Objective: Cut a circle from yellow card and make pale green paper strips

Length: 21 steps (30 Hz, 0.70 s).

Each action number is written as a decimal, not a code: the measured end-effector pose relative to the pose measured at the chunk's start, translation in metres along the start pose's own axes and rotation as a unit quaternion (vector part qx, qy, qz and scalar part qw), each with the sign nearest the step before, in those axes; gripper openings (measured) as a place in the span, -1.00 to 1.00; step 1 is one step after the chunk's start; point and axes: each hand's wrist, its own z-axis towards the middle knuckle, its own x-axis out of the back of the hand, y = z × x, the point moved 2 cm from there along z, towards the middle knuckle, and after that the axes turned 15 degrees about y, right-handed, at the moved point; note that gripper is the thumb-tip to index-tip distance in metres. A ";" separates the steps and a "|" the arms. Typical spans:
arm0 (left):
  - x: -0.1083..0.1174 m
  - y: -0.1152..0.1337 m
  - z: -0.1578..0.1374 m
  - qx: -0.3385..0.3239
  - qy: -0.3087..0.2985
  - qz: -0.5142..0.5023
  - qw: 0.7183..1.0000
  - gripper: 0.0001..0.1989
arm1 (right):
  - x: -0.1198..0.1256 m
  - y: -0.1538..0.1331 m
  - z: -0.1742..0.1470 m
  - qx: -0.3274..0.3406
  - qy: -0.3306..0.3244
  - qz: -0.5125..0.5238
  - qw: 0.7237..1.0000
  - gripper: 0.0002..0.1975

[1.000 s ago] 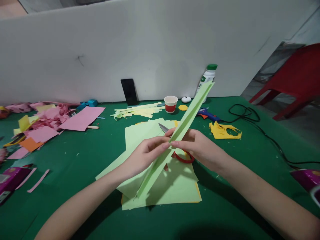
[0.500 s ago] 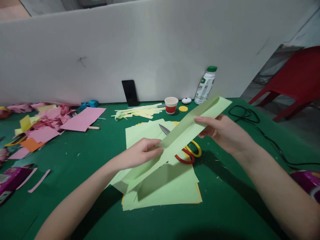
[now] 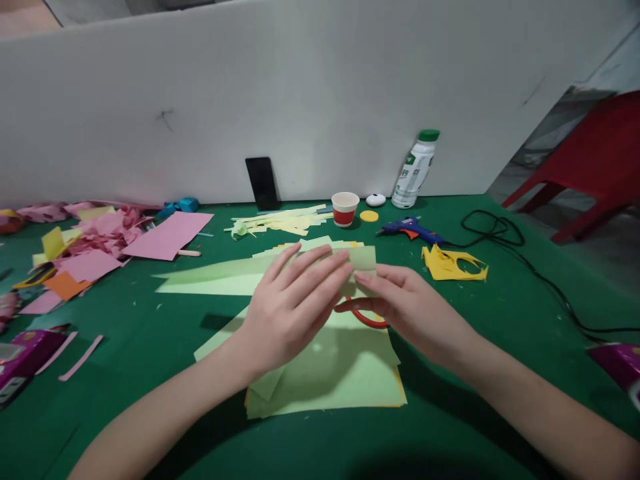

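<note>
A folded strip of pale green paper [image 3: 210,273] is held above the stack of green paper [image 3: 340,373], running roughly left to right. My left hand [image 3: 295,307] lies across its middle, fingers long and close together, the thumb hidden. My right hand [image 3: 415,307] pinches the strip's right end between thumb and fingers. Under my hands lie scissors; only part of a red handle [image 3: 367,320] shows. Yellow sheets peek out at the edges of the stack.
Behind the stack are pale paper strips [image 3: 285,220], a red-and-white cup [image 3: 345,210], a phone [image 3: 263,183] and a bottle [image 3: 416,170]. A blue glue gun [image 3: 413,230] and yellow paper scrap [image 3: 453,263] lie right. Pink scraps [image 3: 110,237] are heaped left.
The green paper has swung from a diagonal tilt to nearly level and moved left. My left hand now covers its middle with stretched fingers; my right hand has moved left and down.
</note>
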 end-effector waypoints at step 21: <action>0.015 0.002 0.009 0.038 -0.012 0.011 0.999 -0.68 | 0.005 -0.019 -0.016 0.196 0.019 -0.190 0.962 -0.95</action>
